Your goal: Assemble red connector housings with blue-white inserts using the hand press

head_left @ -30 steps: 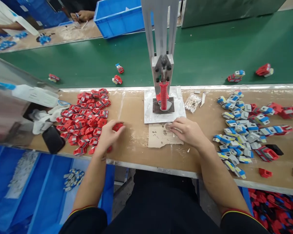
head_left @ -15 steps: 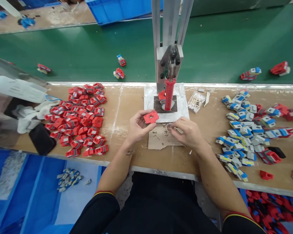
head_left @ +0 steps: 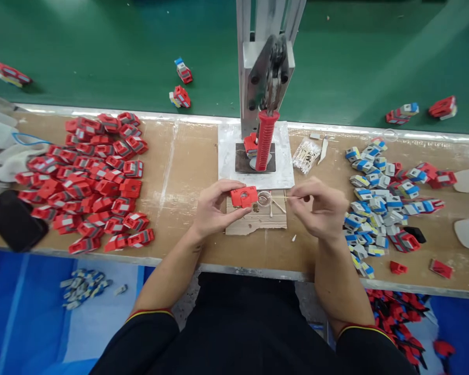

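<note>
My left hand (head_left: 213, 207) holds a flat red plastic part (head_left: 244, 197) with a round hole, just above a scrap of cardboard (head_left: 257, 221) on the wooden bench. My right hand (head_left: 321, 207) pinches a thin stick (head_left: 282, 197) that points left toward the red part. A small clear ring (head_left: 264, 198) and tiny metal pieces lie on the cardboard between my hands. Behind them stands a hand press (head_left: 266, 73) with a red ribbed handle (head_left: 264, 139) on a white base plate (head_left: 285, 169).
A heap of red parts (head_left: 94, 179) lies at the left, a heap of blue, grey and red parts (head_left: 383, 198) at the right. A bag of sticks (head_left: 305, 154) sits beside the plate. A green conveyor belt (head_left: 121, 57) carries assembled pieces. A black phone (head_left: 11, 221) lies far left.
My left hand picked a red part from the left heap and brought it to the middle. My right hand lifted off the cardboard with a thin stick. The camera tilted downward.
</note>
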`<state>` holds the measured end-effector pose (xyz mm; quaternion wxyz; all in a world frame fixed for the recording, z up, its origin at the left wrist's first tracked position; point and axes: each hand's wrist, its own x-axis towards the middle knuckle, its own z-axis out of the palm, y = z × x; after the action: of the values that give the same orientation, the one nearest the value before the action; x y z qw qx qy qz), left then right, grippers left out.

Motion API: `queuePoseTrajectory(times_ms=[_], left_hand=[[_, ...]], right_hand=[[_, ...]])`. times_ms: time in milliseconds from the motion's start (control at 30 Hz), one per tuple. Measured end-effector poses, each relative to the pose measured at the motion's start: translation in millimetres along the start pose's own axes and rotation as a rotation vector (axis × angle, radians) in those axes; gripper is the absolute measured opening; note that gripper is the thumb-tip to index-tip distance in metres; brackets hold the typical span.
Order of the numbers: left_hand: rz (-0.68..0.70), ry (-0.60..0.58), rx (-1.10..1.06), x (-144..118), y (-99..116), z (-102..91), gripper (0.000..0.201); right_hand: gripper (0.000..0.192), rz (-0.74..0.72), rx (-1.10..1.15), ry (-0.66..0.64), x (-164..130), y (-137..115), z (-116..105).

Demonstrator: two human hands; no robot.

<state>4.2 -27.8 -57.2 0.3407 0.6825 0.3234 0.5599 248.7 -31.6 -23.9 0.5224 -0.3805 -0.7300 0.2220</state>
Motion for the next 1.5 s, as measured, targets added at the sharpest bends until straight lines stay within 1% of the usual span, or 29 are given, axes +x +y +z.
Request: queuePoseTrajectory(times_ms=[33,100,167,267,333,400,467,600,733,833,933,1033,1200,1400,1500], left_hand=[[-0.025,0.004,-0.028,0,1,1.9,0.041],[-0.147,0.02,-0.121,-1,4,6.3,0.038],[-0.326,0.048,-0.282,-2,8,10.4,0.035],[-0.582,0.068,-0.541,2,15,14.9,0.044],[-0.724,0.058,-0.661,5,20,16.8,0.048],[-0.833,0.023,-0.754,7,24,18.4,0.046],[-0.902,-0.026,-0.819,9,26,19.6,0.043],[-0.987,-0.086,-0.833,8,28,21.8,0.035],[-1.074,-0.07,-0.741,10,32,24.7,0.026],[-1.122,-0.043,-0.681,12,35,26.9,0.028],[-1.149,-0.03,-0.653,13,36,28.4,0.036],[-1.16,-0.044,-0.654,13,36,29.1,0.044],[-1.141,-0.066,-0.659,12,35,29.6,0.051],[-1.131,-0.068,-0.663,11,34,29.3,0.053],[-1.131,-0.067,-0.669,11,34,29.4,0.053]], right_hand=[[0.011,0.01,0.096,0.099,1,-3,-1],[0.011,0.023,0.273,0.243,2,-7,1],[0.013,0.051,0.399,0.299,1,-8,6],[0.016,0.105,0.503,0.301,0,-9,13],[0.017,0.128,0.528,0.278,-1,-11,17],[0.017,0.14,0.531,0.255,-2,-13,21],[0.017,0.147,0.526,0.235,-3,-16,25],[0.015,0.155,0.506,0.179,-6,-19,34],[0.013,0.145,0.485,0.134,-7,-20,41],[0.015,0.159,0.463,0.115,-7,-21,43],[0.017,0.172,0.454,0.101,-7,-22,45],[0.016,0.164,0.455,0.087,-7,-23,46],[0.015,0.164,0.455,0.083,-8,-22,47],[0.013,0.135,0.407,0.06,-8,-20,48],[0.013,0.103,0.357,0.071,-8,-20,48]])
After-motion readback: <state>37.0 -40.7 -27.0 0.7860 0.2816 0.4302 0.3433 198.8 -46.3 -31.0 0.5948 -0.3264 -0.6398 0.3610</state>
